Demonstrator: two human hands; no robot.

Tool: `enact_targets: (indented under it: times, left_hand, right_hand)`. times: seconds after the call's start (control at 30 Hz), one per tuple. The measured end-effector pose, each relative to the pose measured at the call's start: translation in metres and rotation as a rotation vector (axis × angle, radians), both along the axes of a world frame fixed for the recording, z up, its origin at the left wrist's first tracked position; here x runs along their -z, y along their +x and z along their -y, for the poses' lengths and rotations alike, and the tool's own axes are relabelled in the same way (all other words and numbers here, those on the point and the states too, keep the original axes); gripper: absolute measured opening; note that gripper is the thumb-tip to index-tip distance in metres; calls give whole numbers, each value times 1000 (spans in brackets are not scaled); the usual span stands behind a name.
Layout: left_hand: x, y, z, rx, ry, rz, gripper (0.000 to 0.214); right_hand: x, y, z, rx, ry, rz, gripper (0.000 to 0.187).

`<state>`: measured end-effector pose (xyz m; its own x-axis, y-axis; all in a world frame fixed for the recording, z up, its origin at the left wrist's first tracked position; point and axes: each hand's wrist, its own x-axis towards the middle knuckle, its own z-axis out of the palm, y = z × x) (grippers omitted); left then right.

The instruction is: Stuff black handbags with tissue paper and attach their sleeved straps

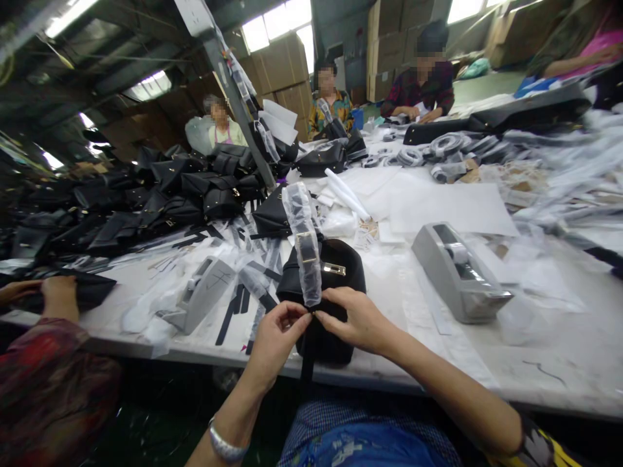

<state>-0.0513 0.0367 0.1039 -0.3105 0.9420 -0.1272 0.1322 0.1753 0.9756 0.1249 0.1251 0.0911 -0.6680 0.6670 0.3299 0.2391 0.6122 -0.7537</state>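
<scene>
A black handbag (348, 266) with a gold-coloured clasp stands at the table's front edge, right before me. Over its front runs a strap (307, 259) wrapped in clear plastic, with a buckle midway. My left hand (280, 334) pinches the strap's lower end between thumb and fingertips. From the other side my right hand (357, 318) is closed on the same spot, its fingertips almost touching the left ones. A dark strap end hangs below them over the edge. The small part between the fingertips is mostly hidden.
Grey tape dispensers stand left (202, 295) and right (457, 275) of the bag. Black strips (238, 305) and plastic wrap lie between. Many black bags (175, 188) are heaped at left. White sheets (448, 207) lie behind. Co-workers sit across; another's hands (58, 292) work at left.
</scene>
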Motion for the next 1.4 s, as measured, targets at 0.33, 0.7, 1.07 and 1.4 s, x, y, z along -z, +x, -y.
enact_targets:
  times: [0.33, 0.7, 1.07, 1.4]
  left_hand:
    - [-35, 6, -6, 113, 215, -53, 44]
    - [-14, -5, 14, -69, 242, -98, 45]
    - [57, 47, 58, -131, 129, -52, 30]
    - [38, 2, 78, 408, 343, -648, 38]
  right_hand:
    - [-27, 19, 13, -17, -18, -42, 13]
    - [-25, 41, -1, 7, 296, 138, 19]
    - [8, 35, 72, 191, -243, 18, 25]
    - [38, -6, 78, 110, -728, 10, 41]
